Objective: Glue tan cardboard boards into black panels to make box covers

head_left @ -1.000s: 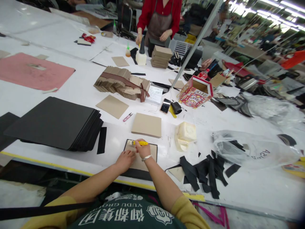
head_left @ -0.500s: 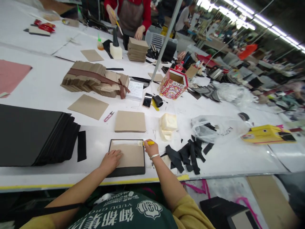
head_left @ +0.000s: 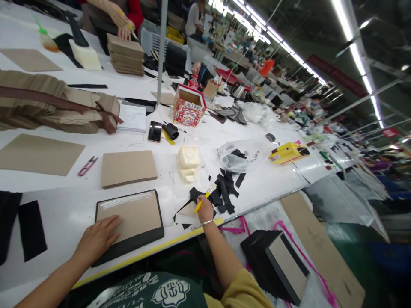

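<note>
My left hand (head_left: pixel 98 237) lies flat with spread fingers on a tan board (head_left: pixel 138 214), which rests on a black sheet (head_left: pixel 135 244) that shows around its edges. A whitish wet streak runs along the board's far edge. My right hand (head_left: pixel 205 210) is closed round a yellow brush (head_left: pixel 203 202), its bristles pointing away over black scraps (head_left: pixel 224 190). Beyond the board sits a stack of tan boards (head_left: pixel 128 168). A cream-coloured container (head_left: pixel 188 162) stands to the right of that stack.
Pink snips (head_left: pixel 87 166), a phone (head_left: pixel 154 131) and a patterned box (head_left: pixel 189 105) lie farther back. A metal pole (head_left: pixel 162 51) rises behind the notepad (head_left: pixel 133 117). Across the table, a person's hands (head_left: pixel 122 23) are above stacked boards (head_left: pixel 126 54). A plastic bag (head_left: pixel 234 156) lies right.
My right hand has taken the brush off the board's far edge and moved it right, over the black scraps. The view has turned right. My left hand stays on the board.
</note>
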Tool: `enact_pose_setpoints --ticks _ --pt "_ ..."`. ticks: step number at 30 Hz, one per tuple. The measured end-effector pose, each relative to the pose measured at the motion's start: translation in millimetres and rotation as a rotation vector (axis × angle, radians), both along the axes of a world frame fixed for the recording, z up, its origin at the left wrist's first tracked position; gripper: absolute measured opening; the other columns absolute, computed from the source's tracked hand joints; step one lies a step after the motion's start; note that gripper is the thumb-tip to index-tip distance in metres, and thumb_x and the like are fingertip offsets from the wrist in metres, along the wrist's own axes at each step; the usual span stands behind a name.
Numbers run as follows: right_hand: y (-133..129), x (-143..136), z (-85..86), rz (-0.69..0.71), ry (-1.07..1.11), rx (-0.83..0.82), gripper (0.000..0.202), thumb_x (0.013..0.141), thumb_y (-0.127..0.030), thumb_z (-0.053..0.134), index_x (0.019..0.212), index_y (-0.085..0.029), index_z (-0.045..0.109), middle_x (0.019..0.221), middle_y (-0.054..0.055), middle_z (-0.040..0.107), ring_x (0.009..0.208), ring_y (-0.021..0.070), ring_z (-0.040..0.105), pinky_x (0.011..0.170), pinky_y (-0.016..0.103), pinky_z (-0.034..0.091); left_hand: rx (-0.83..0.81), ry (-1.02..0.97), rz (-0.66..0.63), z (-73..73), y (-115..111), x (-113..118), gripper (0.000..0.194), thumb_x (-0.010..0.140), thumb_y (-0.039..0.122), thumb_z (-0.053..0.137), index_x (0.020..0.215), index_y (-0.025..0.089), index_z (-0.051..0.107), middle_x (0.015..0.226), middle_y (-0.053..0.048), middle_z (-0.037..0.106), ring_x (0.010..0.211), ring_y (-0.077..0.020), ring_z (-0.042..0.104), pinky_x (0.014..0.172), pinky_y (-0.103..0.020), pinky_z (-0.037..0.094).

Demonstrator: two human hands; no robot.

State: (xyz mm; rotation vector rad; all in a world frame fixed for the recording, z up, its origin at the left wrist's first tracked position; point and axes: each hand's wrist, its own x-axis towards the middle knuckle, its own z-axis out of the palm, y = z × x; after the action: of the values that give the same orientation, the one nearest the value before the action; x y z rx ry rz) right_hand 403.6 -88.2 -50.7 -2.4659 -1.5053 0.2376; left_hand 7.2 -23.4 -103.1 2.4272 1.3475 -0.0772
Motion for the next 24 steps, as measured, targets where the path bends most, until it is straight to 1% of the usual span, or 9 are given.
enact_pose_setpoints --ticks 3,5,7,11,15,17,20,22,24 --pt "15 13 -18.4 0.072 -0.128 -0.062 0.026 0.084 -0.027 0.049 0.105 -0.013 0.052 0.091 0.009 0.059 0.090 0.0186 0.053 0.081 0.028 0.038 0.011 -0.011 0.007 -0.1 0 1 0.040 0.079 0.037 0.042 0.116 0.027 0.053 0.127 -0.002 0.049 0.111 -0.0220 0.046 0.092 -0.035 0.037" --pt "24 11 -26.2 0.132 -0.159 -0.113 0.026 0.082 -0.025 0.051 0.106 -0.015 0.051 0.090 0.008 0.058 0.088 0.0188 0.052 0.079 0.027 0.038 0.012 -0.023 0.018 -1.0 0 2 0.040 0.078 0.036 0.043 0.116 0.027 0.054 0.126 -0.002 0.050 0.111 -0.0221 0.046 0.092 -0.035 0.037" --pt "29 7 -30.5 0.149 -0.176 -0.164 0.025 0.083 -0.021 0.048 0.107 -0.016 0.051 0.088 0.008 0.058 0.086 0.0185 0.052 0.075 0.026 0.038 0.008 -0.030 0.032 -1.5 0 2 0.040 0.078 0.036 0.044 0.115 0.026 0.054 0.126 -0.003 0.050 0.111 -0.0222 0.046 0.092 -0.035 0.037" --pt "28 6 -33.5 0.085 -0.142 -0.209 0.027 0.084 -0.013 0.040 0.109 -0.018 0.049 0.086 0.008 0.059 0.084 0.0171 0.054 0.070 0.024 0.037 -0.007 -0.025 0.055 0.5 0 4 0.040 0.078 0.036 0.045 0.115 0.026 0.055 0.127 -0.003 0.050 0.112 -0.0223 0.046 0.092 -0.036 0.037" --pt "27 10 -34.6 -0.040 0.007 -0.099 0.023 0.085 -0.021 0.042 0.107 -0.018 0.048 0.088 0.005 0.061 0.083 0.0147 0.056 0.068 0.021 0.038 0.001 -0.031 0.059 3.6 -1 6 0.040 0.078 0.037 0.046 0.115 0.026 0.055 0.126 -0.003 0.050 0.111 -0.0225 0.046 0.093 -0.036 0.037" --pt "28 13 -33.9 -0.099 0.058 -0.056 0.021 0.086 -0.025 0.041 0.105 -0.017 0.048 0.086 0.004 0.062 0.077 0.0144 0.058 0.066 0.021 0.039 0.013 -0.037 0.054 3.9 -2 5 0.039 0.078 0.036 0.045 0.115 0.025 0.055 0.126 -0.004 0.050 0.111 -0.0223 0.047 0.093 -0.036 0.037" --pt "27 15 -27.3 -0.159 0.100 -0.002 0.021 0.085 -0.024 0.040 0.102 -0.016 0.048 0.085 0.004 0.063 0.073 0.0146 0.060 0.066 0.022 0.041 0.005 -0.043 0.046 3.9 -1 2 0.039 0.078 0.034 0.045 0.114 0.024 0.055 0.126 -0.004 0.050 0.111 -0.0223 0.047 0.093 -0.036 0.038" --pt "25 12 -16.7 -0.163 0.133 0.095 0.022 0.083 -0.023 0.041 0.103 -0.015 0.046 0.087 0.005 0.063 0.078 0.0150 0.060 0.070 0.023 0.042 -0.021 -0.050 0.035 7.8 3 3 0.039 0.077 0.032 0.047 0.114 0.022 0.055 0.126 -0.006 0.050 0.111 -0.0224 0.048 0.095 -0.036 0.037" --pt "24 1 -1.0 -0.115 0.178 0.222 0.024 0.082 -0.024 0.042 0.104 -0.014 0.044 0.091 0.007 0.062 0.084 0.0157 0.060 0.075 0.026 0.044 -0.020 -0.091 0.047 19.6 8 9 0.042 0.077 0.032 0.048 0.116 0.019 0.051 0.129 -0.008 0.046 0.114 -0.0226 0.046 0.097 -0.035 0.036"
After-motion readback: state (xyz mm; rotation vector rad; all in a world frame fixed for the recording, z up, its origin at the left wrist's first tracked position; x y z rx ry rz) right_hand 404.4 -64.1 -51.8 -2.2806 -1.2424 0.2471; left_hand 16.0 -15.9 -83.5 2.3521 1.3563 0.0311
